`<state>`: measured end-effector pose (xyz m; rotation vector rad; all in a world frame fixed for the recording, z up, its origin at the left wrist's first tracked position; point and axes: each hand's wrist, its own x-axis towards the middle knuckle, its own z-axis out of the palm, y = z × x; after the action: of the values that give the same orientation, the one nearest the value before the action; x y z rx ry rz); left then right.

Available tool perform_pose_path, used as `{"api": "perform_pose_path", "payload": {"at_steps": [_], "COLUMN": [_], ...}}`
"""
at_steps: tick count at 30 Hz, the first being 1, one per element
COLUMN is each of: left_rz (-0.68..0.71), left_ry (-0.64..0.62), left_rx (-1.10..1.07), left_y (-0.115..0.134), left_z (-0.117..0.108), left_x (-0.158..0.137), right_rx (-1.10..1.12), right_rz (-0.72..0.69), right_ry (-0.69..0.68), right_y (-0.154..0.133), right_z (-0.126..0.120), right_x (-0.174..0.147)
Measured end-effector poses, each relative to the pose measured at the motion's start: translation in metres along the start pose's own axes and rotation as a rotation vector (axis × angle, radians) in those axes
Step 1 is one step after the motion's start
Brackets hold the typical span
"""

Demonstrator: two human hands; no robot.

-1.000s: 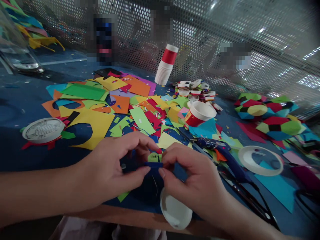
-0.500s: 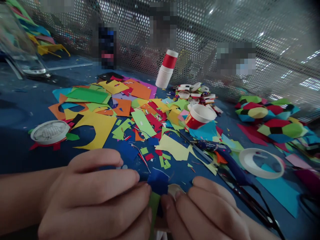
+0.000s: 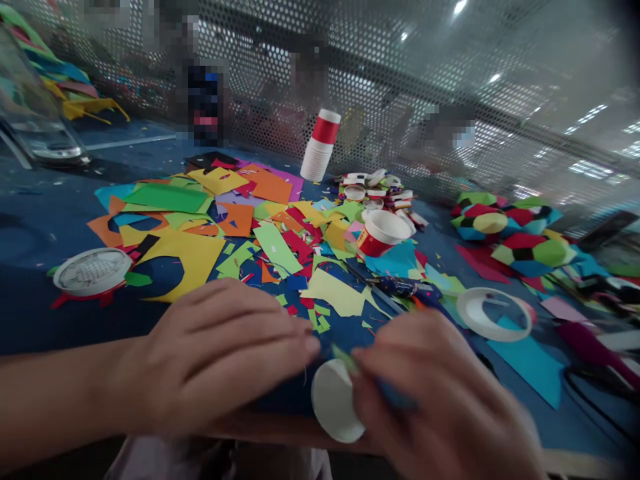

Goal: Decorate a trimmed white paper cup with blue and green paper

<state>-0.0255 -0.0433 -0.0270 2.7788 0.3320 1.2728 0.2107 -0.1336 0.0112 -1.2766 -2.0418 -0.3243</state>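
A round white disc [image 3: 337,403], like the bottom of a paper cup, hangs at the table's front edge. My right hand [image 3: 440,387], blurred by motion, is closed on its right side. A green paper piece [image 3: 344,357] sticks out at the disc's top, and a blurred blue piece [image 3: 397,393] shows below the right fingers. My left hand [image 3: 235,353] is to the left of the disc and apart from it, over the table edge. Its fingers are pressed together with the tips pointing right; the thumb and anything they pinch are hidden.
Coloured paper scraps [image 3: 285,240] cover the middle. A glue gun [image 3: 407,287], a paper cup [image 3: 383,233] and a white ring [image 3: 495,313] lie to the right. A cup-bottom turtle [image 3: 93,272] sits left. Stacked cups [image 3: 320,147] stand behind, a glass vessel [image 3: 50,133] far left.
Both hands were close together around the white piece, green paper and blue paper. Now the disc is in my right hand, turned face-on, and the left hand has come away. The view has shifted slightly.
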Motion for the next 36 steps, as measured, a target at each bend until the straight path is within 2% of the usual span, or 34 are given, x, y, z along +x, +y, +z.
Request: {"api": "perform_pose_path", "payload": {"at_steps": [1, 2, 4, 5, 8, 11, 16, 20, 23, 28, 30, 34, 36], "left_rz": [0.06, 0.078, 0.049, 0.047, 0.119, 0.218, 0.288, 0.253, 0.236, 0.264, 0.262, 0.177, 0.222], "left_ry": [0.014, 0.041, -0.027, -0.066, -0.191, -0.284, -0.368, -0.434, -0.444, -0.527, -0.514, -0.399, -0.47], "left_rx": [0.013, -0.012, -0.127, -0.177, -0.24, -0.253, -0.212, -0.255, -0.277, -0.221, -0.196, -0.193, -0.195], "left_y": [-0.007, -0.013, -0.021, -0.022, -0.019, -0.012, -0.006, -0.005, -0.004, -0.001, 0.0, 0.002, 0.002], "left_z": [0.002, 0.004, 0.008, 0.009, 0.009, 0.006, 0.009, 0.014, 0.015, 0.011, 0.012, 0.015, 0.015], "left_x": [0.006, 0.01, 0.014, 0.014, 0.013, 0.014, 0.015, 0.011, 0.008, 0.007, 0.005, 0.0, -0.001], "right_rx": [0.058, 0.231, 0.467, 0.532, 0.562, 0.53, 0.442, 0.357, 0.326, 0.251, 0.195, 0.077, 0.001], "right_rz": [0.093, 0.266, 0.553, 0.645, 0.762, 0.817, 0.804, 0.8, 0.738, 0.604, 0.579, 0.494, 0.492], "right_ry": [-0.039, -0.139, -0.333, -0.404, -0.538, -0.556, -0.591, -0.581, -0.544, -0.41, -0.343, -0.226, -0.174], "right_y": [0.005, 0.01, 0.018, 0.021, 0.022, 0.018, 0.014, 0.006, 0.0, -0.002, -0.001, -0.001, -0.004], "right_z": [-0.004, -0.006, -0.007, -0.007, -0.005, -0.007, -0.008, -0.009, -0.01, 0.0, 0.007, 0.019, 0.023], "right_x": [0.006, 0.009, 0.01, 0.007, -0.007, -0.018, -0.021, -0.026, -0.034, -0.045, -0.048, -0.054, -0.056]}}
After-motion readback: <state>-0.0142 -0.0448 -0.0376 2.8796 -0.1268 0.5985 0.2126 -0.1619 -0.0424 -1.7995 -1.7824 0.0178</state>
